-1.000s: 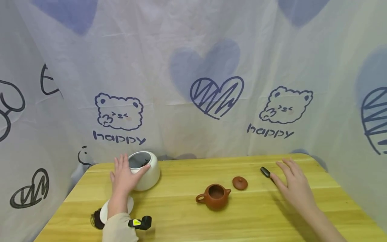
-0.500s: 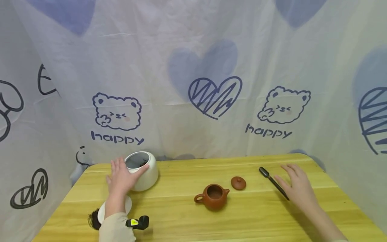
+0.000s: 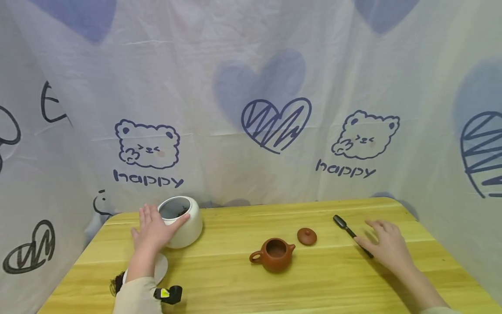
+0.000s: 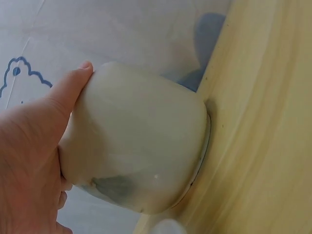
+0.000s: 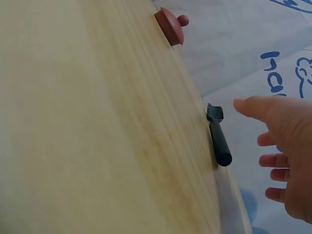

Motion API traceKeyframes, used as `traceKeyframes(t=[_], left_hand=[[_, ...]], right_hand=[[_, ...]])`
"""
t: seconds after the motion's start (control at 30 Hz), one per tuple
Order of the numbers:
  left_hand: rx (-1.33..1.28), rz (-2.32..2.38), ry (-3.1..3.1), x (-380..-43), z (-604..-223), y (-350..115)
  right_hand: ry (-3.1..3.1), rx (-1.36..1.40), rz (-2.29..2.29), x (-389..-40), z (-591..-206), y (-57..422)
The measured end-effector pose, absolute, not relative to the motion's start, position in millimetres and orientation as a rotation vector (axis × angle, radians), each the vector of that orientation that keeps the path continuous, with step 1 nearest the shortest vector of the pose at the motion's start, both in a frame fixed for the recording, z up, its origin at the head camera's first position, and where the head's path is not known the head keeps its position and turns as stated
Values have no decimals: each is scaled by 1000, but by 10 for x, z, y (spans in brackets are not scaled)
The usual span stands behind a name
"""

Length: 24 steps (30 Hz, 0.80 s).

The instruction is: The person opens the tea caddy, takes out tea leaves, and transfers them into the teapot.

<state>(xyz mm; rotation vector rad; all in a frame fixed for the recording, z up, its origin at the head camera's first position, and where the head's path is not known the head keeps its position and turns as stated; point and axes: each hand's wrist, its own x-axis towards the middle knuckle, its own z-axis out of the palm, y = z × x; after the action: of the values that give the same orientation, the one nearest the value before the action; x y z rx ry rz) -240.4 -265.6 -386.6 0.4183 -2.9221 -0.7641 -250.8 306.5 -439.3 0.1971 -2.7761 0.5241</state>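
My left hand [image 3: 154,233] holds a white round jar [image 3: 192,231] at its left side, thumb along the rim and fingers spread at the far side. Dark dry bits show inside the jar's open mouth. In the left wrist view, the jar [image 4: 141,141] stands on the table with the thumb at its upper edge. On the right, a black tea scoop [image 3: 340,221] lies on the table. My right hand [image 3: 388,246] hovers over its handle with loosely bent fingers, the thumb overlapping the handle in the head view. In the right wrist view, a gap shows between thumb and scoop [image 5: 219,139].
A reddish-brown clay teapot [image 3: 276,257] stands uncovered mid-table, its lid [image 3: 306,236] lying behind it to the right. Under my left forearm, a white disc [image 3: 161,268] lies beside a dark bristly thing [image 3: 117,284]. A printed curtain [image 3: 219,174] encloses the wooden table [image 3: 219,288].
My right hand first drew back from the scoop, baring its handle, then came lower so its thumb overlaps the handle. The left hand keeps its hold on the jar; the head view shifted slightly.
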Motion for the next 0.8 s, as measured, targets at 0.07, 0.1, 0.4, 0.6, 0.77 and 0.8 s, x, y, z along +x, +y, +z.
traceKeyframes(t=[0.07,0.1,0.4,0.6,0.77,0.8], left_hand=[[404,-748,-2932,-2407,-3863,-2662],[401,-742,-2934,-2406,-3861,-2666],[392,-734,-2940,-2388,-3864,-2673],[388,-726,-2930,-2388,-3865,-2657],[388,-723,-2936,-2390,-3858,-2657],[388,-722,-2936,-2389,-3854,-2660]], right_hand=[[-2822,183,497,-2513,-4409,3081],[-2840,182,487,-2517,-4416,3086],[-2886,218,426,-2515,-4485,3104],[-2909,183,399,-2497,-4476,3085],[-2954,163,368,-2486,-4435,3043],[-2958,160,366,-2489,-4432,3034]])
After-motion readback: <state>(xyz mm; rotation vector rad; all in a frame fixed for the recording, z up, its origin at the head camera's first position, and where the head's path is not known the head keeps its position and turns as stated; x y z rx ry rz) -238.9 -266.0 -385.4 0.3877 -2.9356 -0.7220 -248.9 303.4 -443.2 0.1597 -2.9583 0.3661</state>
